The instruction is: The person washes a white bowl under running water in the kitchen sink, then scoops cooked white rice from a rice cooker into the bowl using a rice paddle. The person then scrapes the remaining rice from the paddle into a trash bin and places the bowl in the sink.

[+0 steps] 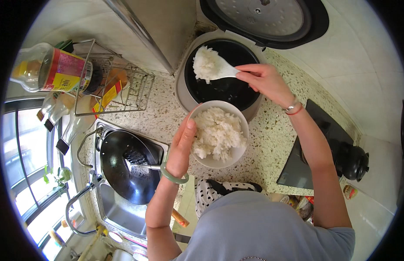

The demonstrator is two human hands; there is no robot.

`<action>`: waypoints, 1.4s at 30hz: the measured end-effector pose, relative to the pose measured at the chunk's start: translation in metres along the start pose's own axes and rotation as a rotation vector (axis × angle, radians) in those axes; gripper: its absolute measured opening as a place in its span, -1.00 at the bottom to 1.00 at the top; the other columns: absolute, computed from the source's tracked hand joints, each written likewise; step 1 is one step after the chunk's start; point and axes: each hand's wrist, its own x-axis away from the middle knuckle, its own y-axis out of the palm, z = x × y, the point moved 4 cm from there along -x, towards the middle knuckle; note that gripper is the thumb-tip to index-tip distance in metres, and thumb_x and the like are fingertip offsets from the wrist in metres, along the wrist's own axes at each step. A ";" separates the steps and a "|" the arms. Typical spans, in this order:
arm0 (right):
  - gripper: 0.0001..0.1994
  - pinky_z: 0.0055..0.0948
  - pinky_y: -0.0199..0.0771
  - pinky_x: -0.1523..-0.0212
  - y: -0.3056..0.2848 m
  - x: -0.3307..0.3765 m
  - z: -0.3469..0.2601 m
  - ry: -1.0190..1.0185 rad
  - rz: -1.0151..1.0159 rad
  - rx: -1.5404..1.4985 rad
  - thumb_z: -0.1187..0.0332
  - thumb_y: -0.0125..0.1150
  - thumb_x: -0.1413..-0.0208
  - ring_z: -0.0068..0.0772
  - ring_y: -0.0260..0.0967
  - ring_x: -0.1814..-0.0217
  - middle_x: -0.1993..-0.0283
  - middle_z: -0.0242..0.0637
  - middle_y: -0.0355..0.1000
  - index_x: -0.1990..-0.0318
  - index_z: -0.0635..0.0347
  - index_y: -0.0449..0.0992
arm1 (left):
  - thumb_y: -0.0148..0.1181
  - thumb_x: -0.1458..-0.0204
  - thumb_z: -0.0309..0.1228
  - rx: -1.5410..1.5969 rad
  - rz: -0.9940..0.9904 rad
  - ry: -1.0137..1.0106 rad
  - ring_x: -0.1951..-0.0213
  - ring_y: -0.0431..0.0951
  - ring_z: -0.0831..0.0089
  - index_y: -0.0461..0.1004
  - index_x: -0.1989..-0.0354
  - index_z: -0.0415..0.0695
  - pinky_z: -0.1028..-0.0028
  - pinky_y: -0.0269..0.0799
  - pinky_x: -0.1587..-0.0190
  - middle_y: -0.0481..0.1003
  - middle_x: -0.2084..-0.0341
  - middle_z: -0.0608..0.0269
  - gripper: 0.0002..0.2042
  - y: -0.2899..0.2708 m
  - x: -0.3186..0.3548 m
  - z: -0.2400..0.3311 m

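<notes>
My left hand [182, 141] is closed round the left side of a white bowl [244, 153], its thumb near the rim. Cooked white rice [219, 130] is heaped in that bowl. Between the fingers of my right hand [265, 81] is the handle of a white rice paddle [226, 71], which carries a clump of rice [206, 63]. The paddle hangs over the dark inner pot of a rice cooker [181, 87], and a few grains stick inside the pot. The cooker's lid [265, 19] stands raised at the far side. The bowl overlaps the pot's near edge.
At left, a black wok [119, 161] with a spatula rests over the steel sink [123, 213], beside a curved faucet [71, 209]. A wire rack [139, 89] with bottles and jars stands behind it. On the right are a dark cooktop [297, 162] and a black pot [353, 163].
</notes>
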 end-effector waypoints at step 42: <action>-0.72 -0.45 0.32 0.53 -0.048 0.058 -0.052 -0.152 0.053 0.366 0.32 0.20 -0.13 -0.42 0.33 0.61 0.57 -0.28 0.43 0.01 0.16 0.54 | -0.22 -0.31 -0.04 -0.047 -0.028 0.207 -0.14 0.36 0.40 0.19 -0.29 -0.21 0.42 0.23 -0.21 0.35 -0.13 0.13 -0.45 0.042 -0.011 0.011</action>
